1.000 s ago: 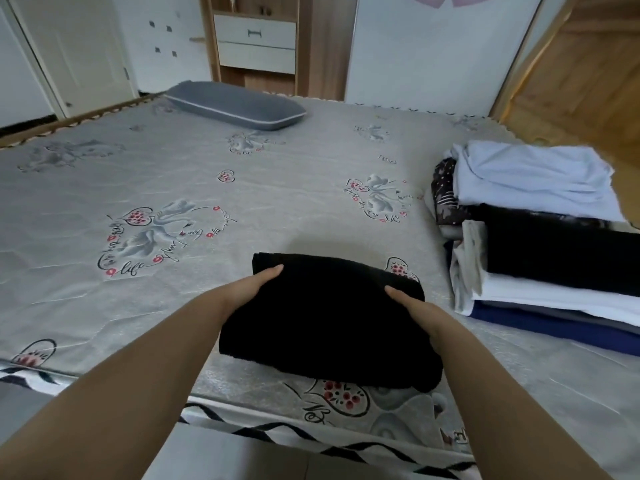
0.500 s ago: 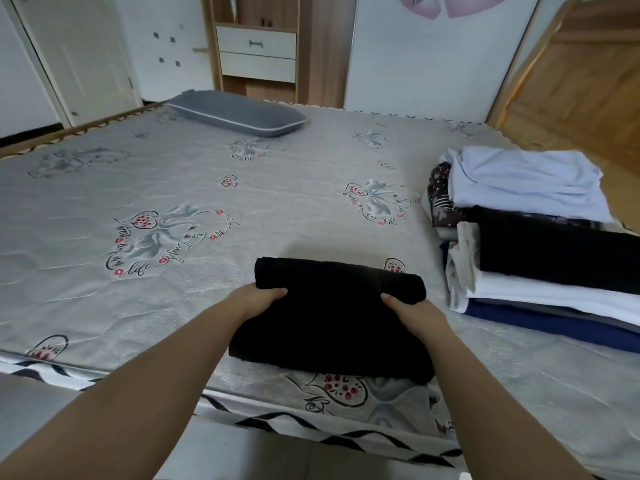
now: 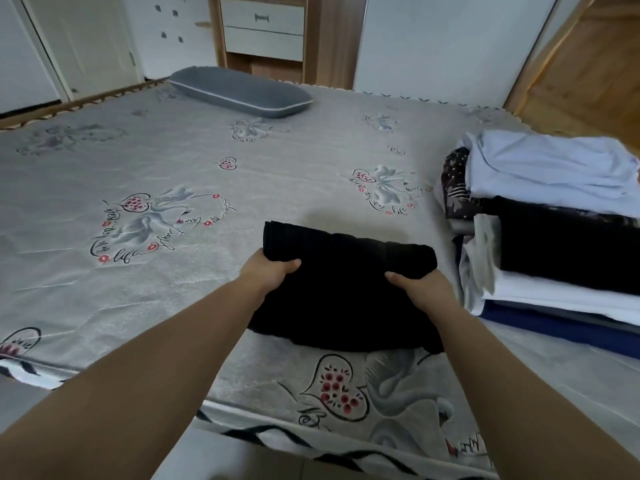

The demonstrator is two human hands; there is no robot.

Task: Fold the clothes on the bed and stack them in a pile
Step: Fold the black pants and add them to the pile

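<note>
A folded black garment [image 3: 343,282] lies near the front edge of the bed [image 3: 173,237]. My left hand [image 3: 268,273] grips its left side, thumb on top and fingers curled under. My right hand [image 3: 420,289] grips its right side the same way. The garment's far edge looks slightly raised off the mattress. To the right stands a pile of folded clothes [image 3: 554,237]: a pale blue piece on top, then black, white and dark blue layers, with a dark patterned piece at its back left.
A grey pillow [image 3: 242,91] lies at the far side of the bed. A wooden headboard [image 3: 588,74] rises at the right behind the pile. A drawer unit [image 3: 263,29] and white doors stand beyond the bed.
Both hands went from lying flat on the black garment's sides to curling round them. The garment's far edge has lifted a little.
</note>
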